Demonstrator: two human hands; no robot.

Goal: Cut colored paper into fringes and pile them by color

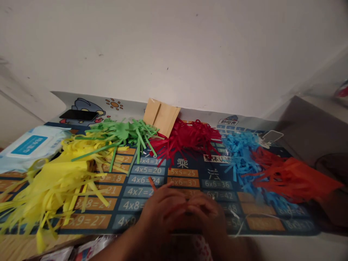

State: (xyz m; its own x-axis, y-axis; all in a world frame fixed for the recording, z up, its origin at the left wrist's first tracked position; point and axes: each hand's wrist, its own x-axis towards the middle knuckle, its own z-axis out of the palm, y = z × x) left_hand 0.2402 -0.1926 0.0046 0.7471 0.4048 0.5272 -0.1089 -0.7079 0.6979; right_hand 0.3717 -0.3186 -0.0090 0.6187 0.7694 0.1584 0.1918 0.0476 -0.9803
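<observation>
Both hands meet at the front middle of the mat, fingers curled and fingertips close together. My left hand (163,204) is closed, and a narrow orange paper strip (152,183) pokes up beside its fingers. My right hand (208,210) is pinched just beside it; reddish-orange material shows dimly between the two, but dim light and the fingers hide most of it. Fringed paper bundles surround them: yellow (62,177) at left, green (125,132) and red (190,136) behind, blue (241,152) and orange-red (296,177) at right.
Under everything lies a times-table mat (148,170), its back edge bent up against a white wall (168,47). A wipes pack (32,145), a dark phone (78,115) and a tan paper envelope (163,116) rest on it. Thin white string (246,216) trails at front right.
</observation>
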